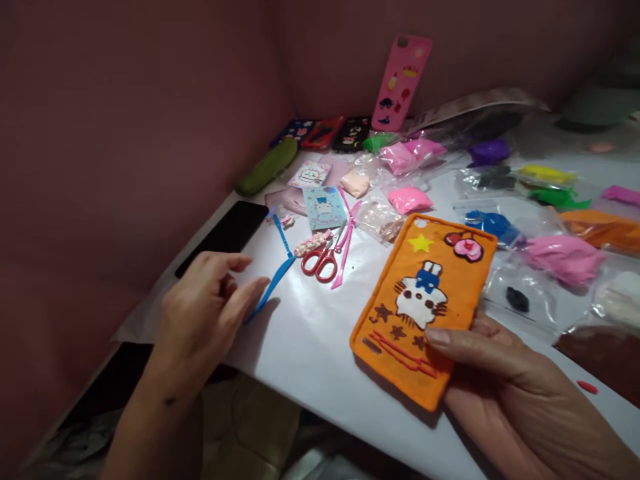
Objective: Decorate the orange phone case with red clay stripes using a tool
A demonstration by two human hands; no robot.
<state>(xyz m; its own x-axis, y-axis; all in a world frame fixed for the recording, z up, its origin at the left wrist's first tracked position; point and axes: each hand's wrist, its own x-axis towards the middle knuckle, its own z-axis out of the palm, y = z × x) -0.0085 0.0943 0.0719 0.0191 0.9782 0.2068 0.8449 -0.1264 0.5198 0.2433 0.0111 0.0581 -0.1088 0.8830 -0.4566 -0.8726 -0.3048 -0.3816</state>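
An orange phone case [411, 360] is tilted above the white tabletop in my right hand [505, 373], with the thumb across its front. Its decorations include a white cat figure [417, 303], a yellow star [421, 243], brown stars and red strips. My left hand [213, 307] hovers at the table's left edge, fingers curled and the thumb apart from the index finger, nothing visible between them. Just beside its thumb is a blue modelling tool [279, 273], its lower end partly behind the hand. Red-handled scissors [323, 262] lie right of the tool.
Pink tools [346, 250] and small cards [325, 208] lie mid-table. A black phone [227, 233] is at the left, near a green pouch [269, 167]. Bags of coloured clay [565, 259] spread across the right. A pink case [401, 83] leans on the back wall.
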